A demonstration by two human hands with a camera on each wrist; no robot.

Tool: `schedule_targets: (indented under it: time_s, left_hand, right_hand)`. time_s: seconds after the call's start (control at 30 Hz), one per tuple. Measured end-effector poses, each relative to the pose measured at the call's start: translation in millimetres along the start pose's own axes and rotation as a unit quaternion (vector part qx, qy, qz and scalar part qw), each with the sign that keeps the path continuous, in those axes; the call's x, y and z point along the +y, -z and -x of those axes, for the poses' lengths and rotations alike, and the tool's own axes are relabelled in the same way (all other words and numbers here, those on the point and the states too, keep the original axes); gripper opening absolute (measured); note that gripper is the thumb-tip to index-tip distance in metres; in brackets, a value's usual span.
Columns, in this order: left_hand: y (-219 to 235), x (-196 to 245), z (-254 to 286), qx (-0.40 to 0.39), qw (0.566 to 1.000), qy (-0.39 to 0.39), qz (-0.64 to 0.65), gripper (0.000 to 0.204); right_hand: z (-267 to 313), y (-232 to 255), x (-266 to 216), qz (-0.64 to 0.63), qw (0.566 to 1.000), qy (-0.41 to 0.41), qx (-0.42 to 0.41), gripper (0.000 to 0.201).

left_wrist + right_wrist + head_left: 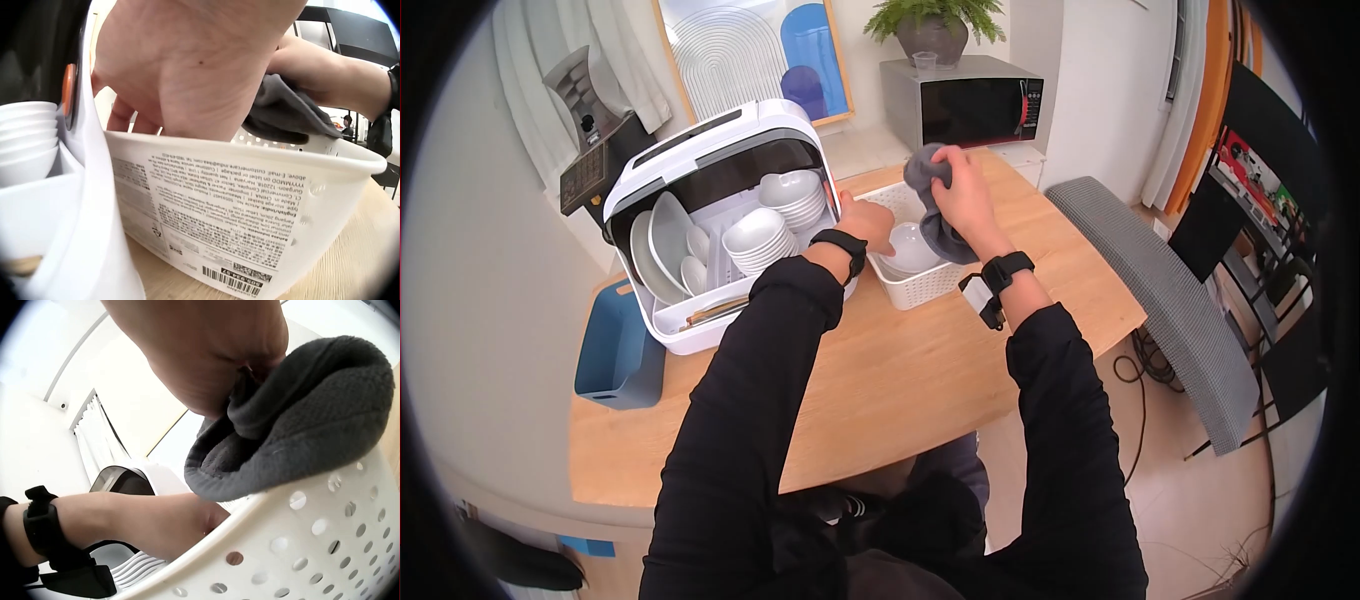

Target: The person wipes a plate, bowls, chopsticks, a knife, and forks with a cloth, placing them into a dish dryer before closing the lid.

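A grey cloth, thick and folded, hangs from my right hand, which grips it over the right side of the white perforated basket. My left hand reaches over the basket's left rim, close to a white bowl inside. In the left wrist view the left hand dips behind the rim, its fingertips hidden; I cannot tell whether it holds the bowl. The right wrist view has the cloth bunched under the right hand, just above the basket rim.
Left of the basket stands a white dish cabinet with its lid raised, holding stacked bowls, plates and wooden-handled utensils. A blue bin is at the table's left edge. Behind are a microwave and plant; a grey bench stands right.
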State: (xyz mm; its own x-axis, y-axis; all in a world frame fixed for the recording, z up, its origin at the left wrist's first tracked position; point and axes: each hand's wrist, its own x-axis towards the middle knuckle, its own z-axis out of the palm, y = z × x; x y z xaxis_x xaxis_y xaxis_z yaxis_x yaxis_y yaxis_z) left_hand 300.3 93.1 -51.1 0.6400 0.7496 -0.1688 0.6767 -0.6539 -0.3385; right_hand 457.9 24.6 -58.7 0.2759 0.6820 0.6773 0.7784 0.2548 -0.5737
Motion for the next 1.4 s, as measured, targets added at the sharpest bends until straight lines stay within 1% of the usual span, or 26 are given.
schedule_targets:
  time_s: [0.07, 0.1, 0.2, 0.3, 0.4, 0.47, 0.53, 0.57, 0.6, 0.67, 0.7, 0.77, 0.8, 0.83, 0.87, 0.93, 0.97, 1.07, 1.13, 1.17, 1.27, 1.33, 1.4]
  left_hand:
    - [-5.4, -1.4, -4.3, -0.001, 1.0, 0.004, 0.016, 0.054]
    - [-5.3, -1.9, -3.6, -0.003, 1.0, 0.005, 0.025, 0.053]
    - [-3.8, -1.1, -4.4, 0.004, 0.999, 0.018, 0.048, 0.048]
    - [-3.6, -3.8, -7.7, 0.02, 0.995, 0.028, 0.098, 0.039]
    - [1.4, -8.1, -10.2, 0.018, 0.984, 0.033, 0.173, 0.035]
    - [5.7, -11.1, -9.5, 0.015, 0.97, 0.027, 0.242, 0.036]
    - [7.4, -13.5, -5.5, 0.018, 0.945, 0.011, 0.326, 0.038]
    - [7.9, -14.4, -2.9, 0.046, 0.959, -0.001, 0.28, 0.039]
    - [5.7, -16.4, 0.5, 0.102, 0.956, -0.018, 0.274, 0.038]
    - [0.1, -23.1, 8.5, 0.212, 0.941, -0.05, 0.257, 0.036]
    - [1.1, -25.8, 18.1, 0.238, 0.935, -0.043, 0.259, 0.036]
    - [12.7, -30.6, 51.8, 0.282, 0.923, -0.025, 0.263, 0.036]
    - [18.4, -33.8, 71.9, 0.274, 0.921, -0.013, 0.275, 0.035]
    - [25.3, -38.2, 93.6, 0.268, 0.919, -0.002, 0.288, 0.034]
    - [25.6, -43.9, 111.0, 0.261, 0.917, 0.01, 0.3, 0.034]
    - [15.1, -61.0, 137.3, 0.291, 0.906, 0.014, 0.308, 0.033]
    - [9.6, -68.3, 153.0, 0.302, 0.901, 0.019, 0.311, 0.033]
    - [-16.4, -89.4, 190.6, 0.333, 0.892, 0.051, 0.301, 0.032]
    - [-30.5, -104.8, 214.5, 0.352, 0.885, 0.073, 0.295, 0.03]
    - [-34.6, -111.8, 226.0, 0.336, 0.884, 0.098, 0.308, 0.028]
    - [-54.8, -138.9, 251.6, 0.309, 0.892, 0.124, 0.307, 0.027]
    - [-62.4, -146.4, 267.1, 0.305, 0.893, 0.138, 0.3, 0.025]
    - [-68.4, -150.4, 277.6, 0.289, 0.9, 0.156, 0.286, 0.024]
  right_hand:
    - [-7.6, -1.4, 2.8, -0.019, 0.997, 0.038, 0.059, 0.047]
    - [-9.7, -1.1, 1.3, -0.015, 0.996, 0.051, 0.074, 0.058]
    - [-12.4, -0.5, -2.6, -0.021, 0.996, 0.022, 0.088, 0.058]
    - [-15.1, -5.1, 4.6, 0.019, 1.0, -0.011, 0.021, 0.054]
    - [-11.6, -8.9, 7.2, 0.029, 0.999, -0.008, -0.021, 0.046]
    - [-12.7, -9.7, 6.3, -0.009, 0.998, -0.024, -0.055, 0.046]
    - [-13.9, -10.1, 5.8, -0.033, 0.995, -0.035, -0.083, 0.047]
    - [-15.8, -9.8, 5.2, -0.038, 0.994, -0.038, -0.094, 0.047]
    - [-17.8, -9.5, 4.5, -0.043, 0.993, -0.04, -0.105, 0.047]
    - [-21.6, -8.6, 2.5, -0.05, 0.995, 0.021, -0.083, 0.048]
    - [-21.2, -9.4, 0.3, -0.054, 0.994, 0.05, -0.075, 0.049]
    - [-20.3, -0.9, -20.2, -0.079, 0.99, 0.075, -0.093, 0.051]
    - [-20.7, 4.2, -32.7, -0.092, 0.986, 0.088, -0.103, 0.052]
    - [-22.7, 5.4, -42.0, -0.126, 0.978, 0.087, -0.139, 0.052]
    - [-19.8, 8.3, -59.1, -0.132, 0.973, 0.093, -0.167, 0.052]
    - [-13.3, 12.0, -94.5, -0.146, 0.96, 0.104, -0.216, 0.052]
    - [-12.4, 4.3, -101.8, -0.148, 0.953, 0.132, -0.229, 0.052]
    - [1.5, -11.4, -138.7, -0.192, 0.927, 0.155, -0.284, 0.051]
    - [11.8, -33.3, -151.6, -0.209, 0.923, 0.162, -0.278, 0.052]
    - [19.1, -43.2, -158.6, -0.216, 0.923, 0.161, -0.276, 0.053]
    - [40.7, -74.3, -177.8, -0.234, 0.915, 0.178, -0.277, 0.054]
    - [55.5, -95.2, -189.4, -0.246, 0.912, 0.177, -0.277, 0.055]
    - [65.6, -106.0, -199.5, -0.26, 0.894, 0.177, -0.32, 0.057]
